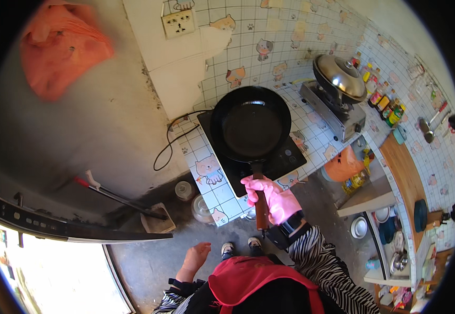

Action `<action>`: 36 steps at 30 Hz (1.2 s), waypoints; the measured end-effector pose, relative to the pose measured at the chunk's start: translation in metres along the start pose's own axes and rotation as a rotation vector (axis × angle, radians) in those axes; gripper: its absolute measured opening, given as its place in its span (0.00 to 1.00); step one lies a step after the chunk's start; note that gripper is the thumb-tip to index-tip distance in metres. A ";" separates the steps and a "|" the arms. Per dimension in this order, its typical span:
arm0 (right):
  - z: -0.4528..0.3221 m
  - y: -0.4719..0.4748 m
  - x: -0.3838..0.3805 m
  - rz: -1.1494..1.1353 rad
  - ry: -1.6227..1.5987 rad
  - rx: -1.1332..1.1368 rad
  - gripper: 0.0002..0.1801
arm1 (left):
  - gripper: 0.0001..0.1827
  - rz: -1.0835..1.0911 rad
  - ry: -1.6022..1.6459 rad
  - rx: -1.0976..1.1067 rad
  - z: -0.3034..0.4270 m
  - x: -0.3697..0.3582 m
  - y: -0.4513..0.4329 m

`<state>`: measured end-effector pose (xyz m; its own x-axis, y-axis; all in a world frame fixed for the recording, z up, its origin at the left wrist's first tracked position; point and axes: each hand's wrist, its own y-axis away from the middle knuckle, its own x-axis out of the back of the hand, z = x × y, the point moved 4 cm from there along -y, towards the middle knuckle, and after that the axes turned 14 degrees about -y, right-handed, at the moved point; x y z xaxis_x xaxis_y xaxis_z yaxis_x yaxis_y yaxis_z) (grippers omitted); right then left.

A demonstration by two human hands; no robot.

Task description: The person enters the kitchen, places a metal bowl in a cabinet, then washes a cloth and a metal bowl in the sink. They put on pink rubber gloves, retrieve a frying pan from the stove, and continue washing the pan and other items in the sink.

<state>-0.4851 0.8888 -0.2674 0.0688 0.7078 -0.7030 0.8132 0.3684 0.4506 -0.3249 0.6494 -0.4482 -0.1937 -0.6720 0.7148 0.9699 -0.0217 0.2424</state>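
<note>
My right hand (280,202), in a pink rubber glove, grips the brown handle (261,208) of a black frying pan (253,127). Nothing lies in the pan, and its inside has a sheen. Below the pan is a flat black induction cooker (288,155) with touch marks on its right side. Whether the pan rests flat on it, I cannot tell from above. My left hand (196,257) is bare and hangs low over the floor, away from the counter. I see nothing in it, but its fingers are not shown clearly.
A lidded wok (339,78) stands on a gas stove (325,114) at the right. Sauce bottles (384,104) line the wall behind. A black cable (167,143) loops off the counter's left side. A long-handled dustpan (158,219) and lidded containers (202,208) are on the floor.
</note>
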 end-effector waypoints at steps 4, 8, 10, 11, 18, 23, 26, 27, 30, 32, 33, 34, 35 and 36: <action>-0.006 0.048 0.010 0.118 0.096 0.113 0.16 | 0.12 -0.077 -0.026 -0.119 0.012 0.001 -0.018; -0.014 0.106 0.026 0.185 0.067 0.173 0.15 | 0.12 -0.200 -0.094 -0.238 0.033 -0.014 -0.036; -0.018 0.130 0.036 0.190 0.024 0.238 0.15 | 0.12 -0.246 -0.078 -0.306 0.048 -0.027 -0.042; -0.019 0.139 0.046 0.239 0.039 0.215 0.15 | 0.12 -0.267 -0.071 -0.343 0.057 -0.034 -0.045; -0.046 0.211 0.138 0.439 -0.028 0.320 0.13 | 0.13 -0.442 -0.197 -0.495 0.141 -0.102 -0.063; -0.082 0.279 0.221 0.448 -0.148 0.419 0.14 | 0.14 -0.524 -0.253 -0.571 0.234 -0.168 -0.064; -0.099 0.331 0.273 0.457 -0.224 0.469 0.15 | 0.15 -0.632 -0.245 -0.627 0.294 -0.224 -0.059; -0.105 0.348 0.289 0.450 -0.248 0.490 0.15 | 0.15 -0.661 -0.275 -0.636 0.312 -0.244 -0.055; -0.124 0.404 0.333 0.458 -0.288 0.546 0.15 | 0.15 -0.718 -0.214 -0.650 0.366 -0.297 -0.038; -0.135 0.439 0.356 0.430 -0.318 0.623 0.15 | 0.16 -0.768 -0.190 -0.739 0.403 -0.333 -0.030; -0.136 0.457 0.365 0.407 -0.340 0.699 0.15 | 0.15 -0.778 -0.271 -0.751 0.417 -0.349 -0.026; -0.138 0.481 0.380 0.459 -0.366 0.765 0.16 | 0.15 -0.776 -0.302 -0.844 0.433 -0.364 -0.021; -0.142 0.508 0.387 0.317 -0.263 0.900 0.16 | 0.14 -0.789 -0.209 -0.911 0.447 -0.373 -0.017; -0.144 0.519 0.403 0.371 -0.311 0.920 0.16 | 0.14 -0.908 -0.214 -0.815 0.457 -0.389 -0.020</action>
<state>-0.1185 1.4523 -0.2375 0.4449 0.4476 -0.7757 0.8280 -0.5357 0.1657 -0.3359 1.2493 -0.4311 -0.7895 -0.0404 0.6124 0.2657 -0.9219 0.2819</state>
